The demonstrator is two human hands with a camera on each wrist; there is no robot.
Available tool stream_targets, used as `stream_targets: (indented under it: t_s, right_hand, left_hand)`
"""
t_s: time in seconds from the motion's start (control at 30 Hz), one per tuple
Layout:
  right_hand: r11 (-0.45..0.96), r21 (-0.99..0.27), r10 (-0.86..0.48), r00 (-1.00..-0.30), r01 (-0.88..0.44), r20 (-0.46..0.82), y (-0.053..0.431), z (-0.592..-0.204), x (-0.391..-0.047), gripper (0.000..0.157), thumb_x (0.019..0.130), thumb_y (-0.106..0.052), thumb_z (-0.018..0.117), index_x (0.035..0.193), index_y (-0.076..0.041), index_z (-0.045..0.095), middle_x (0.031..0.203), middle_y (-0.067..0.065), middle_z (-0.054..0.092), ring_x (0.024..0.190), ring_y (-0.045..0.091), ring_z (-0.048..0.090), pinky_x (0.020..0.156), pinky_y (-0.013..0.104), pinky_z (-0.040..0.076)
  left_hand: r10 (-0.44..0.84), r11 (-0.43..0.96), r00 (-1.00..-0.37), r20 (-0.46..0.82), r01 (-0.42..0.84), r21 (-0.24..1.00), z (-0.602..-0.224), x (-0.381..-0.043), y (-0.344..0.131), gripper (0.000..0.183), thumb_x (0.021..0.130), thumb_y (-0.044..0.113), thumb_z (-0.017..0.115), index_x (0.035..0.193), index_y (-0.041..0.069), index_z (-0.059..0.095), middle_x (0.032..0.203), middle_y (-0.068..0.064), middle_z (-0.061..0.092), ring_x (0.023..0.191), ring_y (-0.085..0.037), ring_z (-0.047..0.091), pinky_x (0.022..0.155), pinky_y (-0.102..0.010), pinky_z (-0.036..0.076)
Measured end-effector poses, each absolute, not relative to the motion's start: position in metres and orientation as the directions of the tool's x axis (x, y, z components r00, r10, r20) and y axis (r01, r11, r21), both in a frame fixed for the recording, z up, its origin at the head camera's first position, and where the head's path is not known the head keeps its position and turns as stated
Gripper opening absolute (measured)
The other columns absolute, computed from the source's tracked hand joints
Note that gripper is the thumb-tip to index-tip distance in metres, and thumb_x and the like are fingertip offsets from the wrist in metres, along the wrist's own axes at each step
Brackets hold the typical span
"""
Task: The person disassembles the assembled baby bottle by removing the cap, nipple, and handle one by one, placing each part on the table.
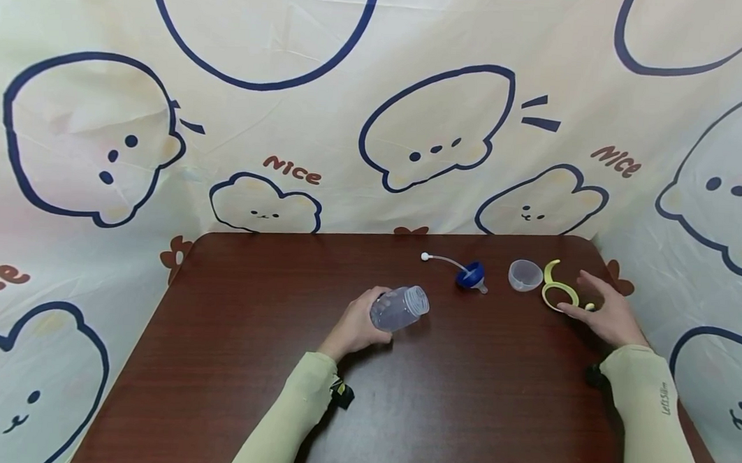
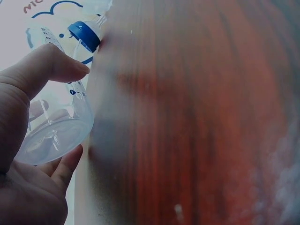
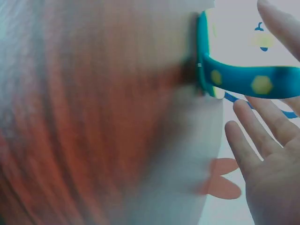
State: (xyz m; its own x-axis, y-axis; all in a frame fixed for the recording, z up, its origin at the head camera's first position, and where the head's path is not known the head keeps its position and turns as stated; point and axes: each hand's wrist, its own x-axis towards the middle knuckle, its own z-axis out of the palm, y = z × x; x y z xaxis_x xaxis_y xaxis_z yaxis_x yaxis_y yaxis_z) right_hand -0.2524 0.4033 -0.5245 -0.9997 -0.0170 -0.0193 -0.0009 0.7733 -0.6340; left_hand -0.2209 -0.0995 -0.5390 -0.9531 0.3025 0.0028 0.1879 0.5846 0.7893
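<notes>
My left hand (image 1: 355, 327) grips a clear baby bottle (image 1: 395, 310), tilted, with its threaded open mouth pointing to the right. In the left wrist view the thumb and fingers wrap the bottle (image 2: 58, 136) near its base. My right hand (image 1: 609, 315) is at a two-handled bottle handle ring (image 1: 548, 274), yellow-green in the head view. The right wrist view shows that handle ring (image 3: 239, 77) as teal with yellow hexagons, between the thumb and spread, straight fingers. The thumb tip overlaps the ring's near edge in the head view.
A blue collar with a nipple and a white straw (image 1: 470, 275) lies toward the back of the brown table (image 1: 244, 365). Between it and the handle ring is a translucent dome cap (image 1: 525, 276). Printed cloth (image 1: 338, 132) hangs behind and beside the table.
</notes>
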Motion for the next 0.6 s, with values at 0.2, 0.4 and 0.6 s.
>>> stream_targets:
  t_s: [0.2, 0.4, 0.6]
  right_hand:
    - [0.755, -0.652, -0.001, -0.996, -0.063, 0.094, 0.401, -0.511, -0.252, 0.099, 0.088, -0.048, 0.08, 0.162, -0.006, 0.03, 0.155, 0.033, 0.042, 0.143, 0.056, 0.034, 0.109, 0.076, 0.027]
    - [0.75, -0.656, -0.002, -0.992, -0.086, 0.128, 0.377, -0.486, -0.25, 0.09, 0.091, -0.048, 0.077, 0.162, -0.013, 0.033, 0.161, 0.027, 0.038, 0.15, 0.052, 0.027, 0.112, 0.076, 0.023]
    - [0.74, -0.645, -0.076, -0.976, -0.191, 0.202, 0.341, -0.47, -0.25, 0.078, 0.093, -0.036, 0.077, 0.159, -0.015, 0.041, 0.155, 0.025, 0.044, 0.142, 0.048, 0.039, 0.108, 0.073, 0.033]
  left_hand:
    - [0.303, 0.581, -0.953, -0.003, 0.182, 0.794, -0.538, -0.221, -0.1, 0.085, 0.064, 0.012, 0.09, 0.141, 0.019, 0.054, 0.129, -0.005, 0.062, 0.111, -0.025, 0.059, 0.094, -0.048, 0.051]
    - [0.304, 0.58, -0.953, 0.006, 0.191, 0.792, -0.538, -0.22, -0.099, 0.086, 0.063, 0.011, 0.091, 0.141, 0.018, 0.054, 0.128, -0.006, 0.062, 0.11, -0.025, 0.06, 0.094, -0.047, 0.051]
    - [0.301, 0.579, -0.954, 0.005, 0.187, 0.794, -0.539, -0.221, -0.099, 0.086, 0.063, 0.01, 0.091, 0.14, 0.018, 0.054, 0.128, -0.006, 0.062, 0.11, -0.025, 0.059, 0.094, -0.047, 0.051]
